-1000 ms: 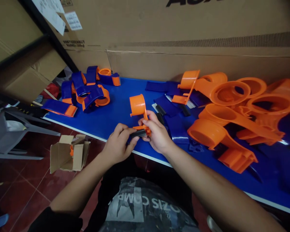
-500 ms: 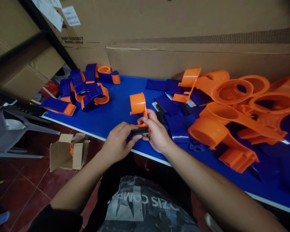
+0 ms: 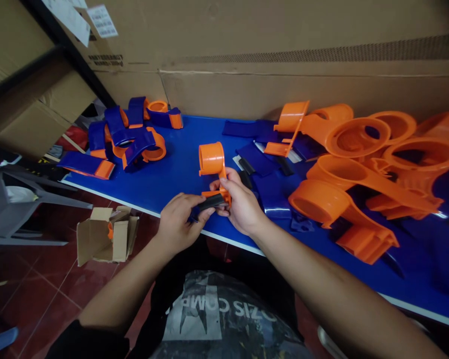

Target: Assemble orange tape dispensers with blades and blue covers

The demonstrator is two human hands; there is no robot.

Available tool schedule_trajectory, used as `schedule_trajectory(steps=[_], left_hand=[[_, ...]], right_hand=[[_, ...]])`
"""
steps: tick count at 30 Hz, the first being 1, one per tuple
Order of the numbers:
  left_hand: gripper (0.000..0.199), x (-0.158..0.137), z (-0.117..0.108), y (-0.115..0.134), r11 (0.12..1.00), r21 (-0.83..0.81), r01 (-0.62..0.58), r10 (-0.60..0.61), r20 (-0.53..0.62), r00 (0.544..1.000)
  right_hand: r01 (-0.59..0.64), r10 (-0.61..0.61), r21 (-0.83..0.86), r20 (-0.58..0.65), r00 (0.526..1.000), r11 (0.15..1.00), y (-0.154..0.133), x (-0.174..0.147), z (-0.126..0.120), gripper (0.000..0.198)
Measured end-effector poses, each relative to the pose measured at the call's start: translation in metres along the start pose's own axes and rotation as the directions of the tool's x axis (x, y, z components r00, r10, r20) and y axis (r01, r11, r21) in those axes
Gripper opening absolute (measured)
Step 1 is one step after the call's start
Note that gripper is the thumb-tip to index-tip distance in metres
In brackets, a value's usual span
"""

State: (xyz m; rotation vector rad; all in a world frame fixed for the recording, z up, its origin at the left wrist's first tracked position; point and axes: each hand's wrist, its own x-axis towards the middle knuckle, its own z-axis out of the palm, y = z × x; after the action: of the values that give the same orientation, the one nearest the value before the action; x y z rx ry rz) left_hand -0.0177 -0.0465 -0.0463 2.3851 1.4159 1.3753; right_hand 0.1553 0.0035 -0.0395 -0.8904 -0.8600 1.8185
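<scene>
My right hand (image 3: 242,203) is closed around the lower arm of an orange tape dispenser frame (image 3: 211,158), whose ring stands up above the fingers. Between the thumb and fingers of my left hand (image 3: 180,219) is a black strip (image 3: 211,201), held against the frame's lower end. A bit of dark blue shows under the left fingers; most of that piece is hidden. Just right of my hands lie blue flat pieces (image 3: 271,192), some with black strips. Loose orange frames (image 3: 322,202) are heaped farther right.
Several blue-and-orange tape dispensers (image 3: 140,147) sit at the left end of the blue table (image 3: 179,172). Large cardboard (image 3: 269,89) stands along the back. On the floor are an open carton (image 3: 88,242) and a grey plastic stool (image 3: 18,209).
The black strip has tilted and shifted slightly left with my left hand, so its right end points upward. My right hand still holds the orange frame. The view has moved slightly.
</scene>
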Motion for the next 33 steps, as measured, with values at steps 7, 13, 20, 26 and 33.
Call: schedule_trajectory(steps=[7, 13, 20, 26, 33], left_hand=[[0.019, -0.003, 0.013, -0.006, 0.996, 0.013, -0.085, 0.086, -0.034, 0.996], [0.021, -0.007, 0.023, -0.011, 0.986, 0.054, -0.156, 0.161, -0.101, 0.982], [0.032, -0.017, 0.028, -0.015, 0.966, 0.128, -0.224, 0.246, -0.185, 0.951], [0.033, -0.006, 0.019, -0.019, 0.967, 0.0, -0.254, 0.254, -0.007, 0.967], [0.032, 0.0, 0.015, -0.016, 0.966, -0.075, -0.248, 0.248, -0.008, 0.969]], right_hand=[[-0.011, 0.011, 0.004, -0.019, 1.0, 1.0, 0.001, 0.0, 0.001, 0.029], [-0.008, 0.008, 0.0, -0.057, 0.998, 1.0, 0.001, 0.001, 0.001, 0.028], [-0.022, 0.023, 0.006, -0.041, 0.999, 1.0, -0.001, 0.001, 0.001, 0.027], [-0.027, 0.026, -0.005, -0.051, 0.998, 1.0, -0.001, 0.002, 0.0, 0.027], [-0.031, 0.028, -0.031, -0.078, 0.997, 0.999, -0.002, 0.001, 0.002, 0.03]])
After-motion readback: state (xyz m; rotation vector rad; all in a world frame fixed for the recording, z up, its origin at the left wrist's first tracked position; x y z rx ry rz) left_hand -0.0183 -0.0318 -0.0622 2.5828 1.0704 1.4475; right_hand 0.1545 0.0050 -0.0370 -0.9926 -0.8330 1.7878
